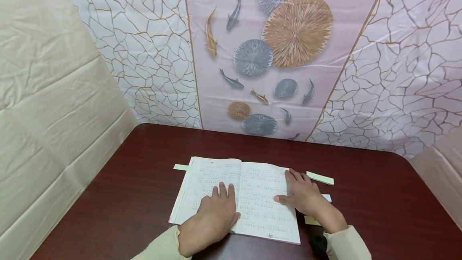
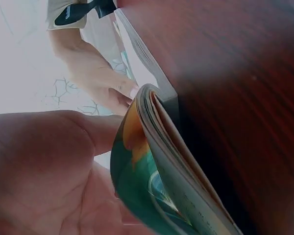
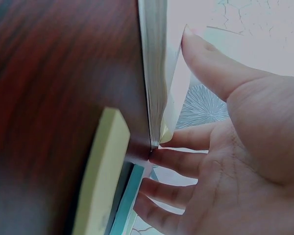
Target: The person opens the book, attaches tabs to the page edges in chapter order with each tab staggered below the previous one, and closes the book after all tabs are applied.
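An open book [image 1: 265,204] with printed pages lies on the dark red-brown table. My left hand [image 1: 214,214] rests on its left page beside the spine, fingers extended. In the left wrist view, the book's cover [image 2: 130,166], green with orange, curves up near that hand's palm. My right hand [image 1: 304,193] lies at the right page's outer edge, thumb on the page and fingers spread near the upper corner. In the right wrist view, the thumb [image 3: 210,58] is straight and the fingertips touch the page edges [image 3: 157,98]. A pale green tab [image 1: 181,167] sticks out on the left.
Right of the book lie a pale green sticky-note pad [image 1: 320,178], a light blue pad [image 1: 326,198] and a yellow pad [image 1: 311,220], the last two partly hidden by the right hand and arm. A patterned cloth [image 1: 252,91] hangs behind the table [image 1: 379,196].
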Demonstrator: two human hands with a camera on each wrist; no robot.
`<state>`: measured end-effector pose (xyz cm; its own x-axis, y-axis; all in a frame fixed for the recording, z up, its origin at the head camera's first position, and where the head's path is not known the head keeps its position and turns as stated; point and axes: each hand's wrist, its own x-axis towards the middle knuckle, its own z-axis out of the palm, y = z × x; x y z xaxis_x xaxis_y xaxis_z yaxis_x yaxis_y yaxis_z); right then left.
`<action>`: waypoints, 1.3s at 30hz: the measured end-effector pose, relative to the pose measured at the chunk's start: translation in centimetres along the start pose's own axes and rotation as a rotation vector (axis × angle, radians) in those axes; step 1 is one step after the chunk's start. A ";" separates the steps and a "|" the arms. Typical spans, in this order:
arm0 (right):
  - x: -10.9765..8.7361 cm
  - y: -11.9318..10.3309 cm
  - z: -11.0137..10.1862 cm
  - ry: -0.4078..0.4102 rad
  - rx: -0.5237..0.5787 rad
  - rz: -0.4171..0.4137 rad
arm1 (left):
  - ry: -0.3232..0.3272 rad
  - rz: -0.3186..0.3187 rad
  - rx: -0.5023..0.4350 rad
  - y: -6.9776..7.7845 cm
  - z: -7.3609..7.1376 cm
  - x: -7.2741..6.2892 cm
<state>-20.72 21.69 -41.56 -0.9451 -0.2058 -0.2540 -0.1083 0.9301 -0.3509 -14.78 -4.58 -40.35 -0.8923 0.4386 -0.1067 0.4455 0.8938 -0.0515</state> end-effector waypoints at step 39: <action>-1.3 -0.8 -2.1 0.155 0.663 0.008 | 0.239 0.319 0.004 2.0 0.1 -1.1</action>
<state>-20.07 21.88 -39.04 -0.9836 -0.1077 -0.1446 0.0646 0.5382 -0.8403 -12.93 -3.32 -40.45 -0.7004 0.7042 0.1163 0.7032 0.7087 -0.0567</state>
